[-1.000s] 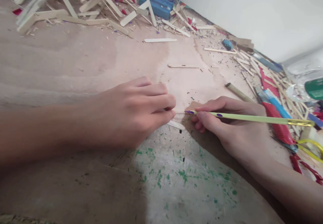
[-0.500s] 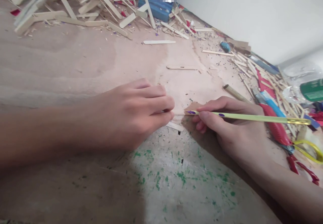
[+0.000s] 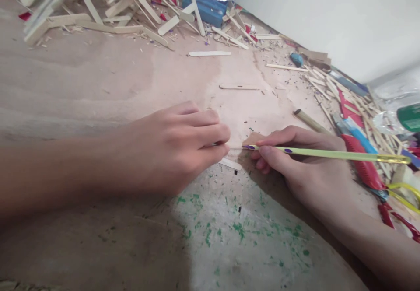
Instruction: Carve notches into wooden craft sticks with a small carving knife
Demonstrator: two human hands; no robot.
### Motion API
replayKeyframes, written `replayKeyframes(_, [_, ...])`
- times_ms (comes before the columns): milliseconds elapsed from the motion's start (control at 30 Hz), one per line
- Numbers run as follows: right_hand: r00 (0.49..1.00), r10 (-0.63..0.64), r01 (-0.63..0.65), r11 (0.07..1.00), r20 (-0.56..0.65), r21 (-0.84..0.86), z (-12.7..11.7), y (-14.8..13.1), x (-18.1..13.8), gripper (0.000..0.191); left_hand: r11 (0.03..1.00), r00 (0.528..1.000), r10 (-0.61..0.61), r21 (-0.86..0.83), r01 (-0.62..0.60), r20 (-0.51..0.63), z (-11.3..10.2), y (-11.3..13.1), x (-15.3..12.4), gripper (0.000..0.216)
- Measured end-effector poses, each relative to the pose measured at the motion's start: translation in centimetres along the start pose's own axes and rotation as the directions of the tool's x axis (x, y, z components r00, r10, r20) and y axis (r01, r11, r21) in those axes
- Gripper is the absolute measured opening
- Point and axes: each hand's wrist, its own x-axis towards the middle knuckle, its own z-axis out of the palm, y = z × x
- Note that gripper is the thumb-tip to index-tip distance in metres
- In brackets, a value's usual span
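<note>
My left hand (image 3: 193, 144) is closed, thumb and forefinger pinched at the middle of the wooden tabletop (image 3: 138, 243). A thin pale wooden stick (image 3: 235, 148) pokes out of these fingertips; the rest of it is hidden under the hand. My right hand (image 3: 285, 159) grips a yellow-green pencil (image 3: 331, 153) with purple spots, near its sharpened end. The pencil lies almost level, its tip at the outer end of the thin stick. Just below my left fingertips a flat craft stick (image 3: 230, 164) rests on the table, partly covered.
A heap of craft sticks (image 3: 118, 2) lies at the back left, beside a blue block (image 3: 210, 11). At right are a red utility knife (image 3: 362, 162), yellow-handled scissors (image 3: 405, 199), a wooden dowel (image 3: 310, 120) and a clear bottle with a green label (image 3: 408, 117). Loose sticks (image 3: 239, 87) lie beyond my hands.
The whole view has shifted slightly, so the things on the table sit a little further right. Both hands keep their grips, and the pencil tip stays at the stick's end.
</note>
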Motion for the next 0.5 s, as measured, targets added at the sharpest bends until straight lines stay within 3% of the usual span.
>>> replayKeyframes(500, [0.995, -0.070, 0.069, 0.997, -0.073, -0.024, 0.4, 0.8, -0.3, 0.008, 0.999, 0.999, -0.045, 0.004, 0.045, -0.012, -0.1, 0.5, 0.2, 0.038])
